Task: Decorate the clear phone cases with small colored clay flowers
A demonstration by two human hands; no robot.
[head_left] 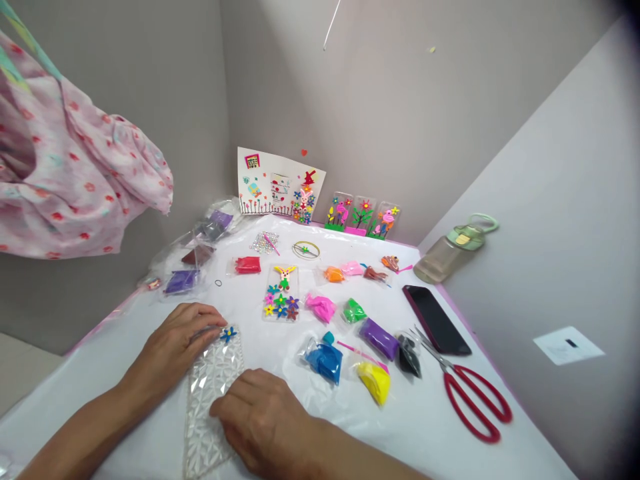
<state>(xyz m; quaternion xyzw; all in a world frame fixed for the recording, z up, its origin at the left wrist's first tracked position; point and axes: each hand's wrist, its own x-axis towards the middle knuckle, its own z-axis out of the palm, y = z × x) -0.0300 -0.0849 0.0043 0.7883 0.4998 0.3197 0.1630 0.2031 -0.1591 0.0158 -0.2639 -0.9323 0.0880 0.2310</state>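
Note:
A long clear panel (pixel 213 393) with a faceted surface lies on the white table covering in front of me. A blue clay flower (pixel 229 334) with a yellow centre sits at its far end. My left hand (pixel 183 337) is at the panel's far left corner, thumb and fingers close together on its edge beside the flower. Over the panel's right side is my right hand (pixel 265 417), its fingers curled inward; whether it pinches anything is hidden. Beyond them lies a clear decorated panel (pixel 281 293) with a bunny and several coloured clay flowers.
Right of my hands lie clay packets in blue (pixel 324 360), yellow (pixel 374 383) and purple (pixel 379 339), plus red-handled scissors (pixel 453 380), a phone (pixel 437 320) and a bottle (pixel 450 253). Bagged clay (pixel 183 281) is at left. Pink cloth (pixel 75 160) hangs upper left.

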